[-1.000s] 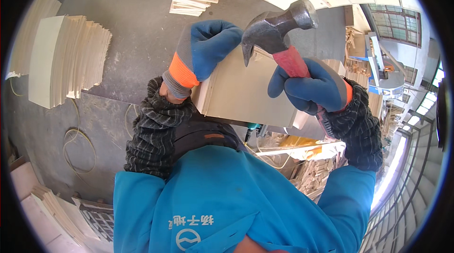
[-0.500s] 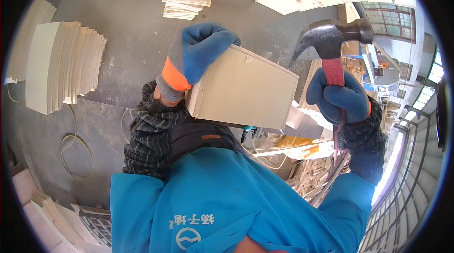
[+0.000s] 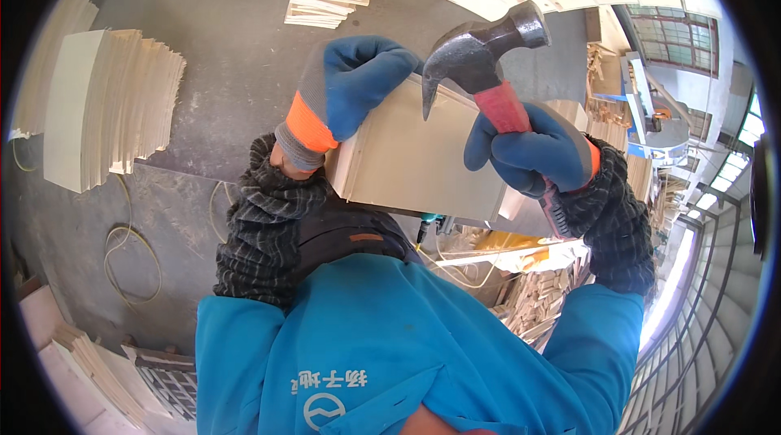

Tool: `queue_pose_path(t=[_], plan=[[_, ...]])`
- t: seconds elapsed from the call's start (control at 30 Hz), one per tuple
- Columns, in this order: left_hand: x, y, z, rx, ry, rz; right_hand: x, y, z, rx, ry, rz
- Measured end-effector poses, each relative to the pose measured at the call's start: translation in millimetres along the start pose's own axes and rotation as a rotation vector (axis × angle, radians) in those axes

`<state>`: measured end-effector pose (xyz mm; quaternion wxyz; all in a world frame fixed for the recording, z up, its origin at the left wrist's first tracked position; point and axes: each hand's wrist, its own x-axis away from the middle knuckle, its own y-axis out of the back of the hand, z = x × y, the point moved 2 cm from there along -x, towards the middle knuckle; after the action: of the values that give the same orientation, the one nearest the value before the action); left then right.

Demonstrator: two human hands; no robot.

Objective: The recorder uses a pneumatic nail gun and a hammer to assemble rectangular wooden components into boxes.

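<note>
Left hand (image 3: 358,85), gloved: fingers curled at upper left corner of pale board (image 3: 427,158); cannot tell its hold, fingertips hidden. Right hand (image 3: 533,148), gloved: closed round red-handled claw hammer (image 3: 502,103). Left: board stack (image 3: 114,109).

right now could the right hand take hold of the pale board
Probably not as is: the right hand has its grip closed on the hammer, though the pale board looks close by.
</note>
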<state>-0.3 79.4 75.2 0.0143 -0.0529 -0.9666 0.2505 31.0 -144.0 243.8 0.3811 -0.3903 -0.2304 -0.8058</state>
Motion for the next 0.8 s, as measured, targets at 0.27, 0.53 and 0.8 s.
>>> queue_pose_path(t=[0.27,0.53,0.8], plan=[[0,9,3,0.181,0.039,0.008,40,31,-10,0.056,-0.039,-0.203],[-1,-1,5,0.083,0.076,-0.019,38,1,0,0.048,0.069,-0.188],[-4,4,9,-0.05,-0.057,0.014,-2,-6,-1,0.042,0.006,0.008]])
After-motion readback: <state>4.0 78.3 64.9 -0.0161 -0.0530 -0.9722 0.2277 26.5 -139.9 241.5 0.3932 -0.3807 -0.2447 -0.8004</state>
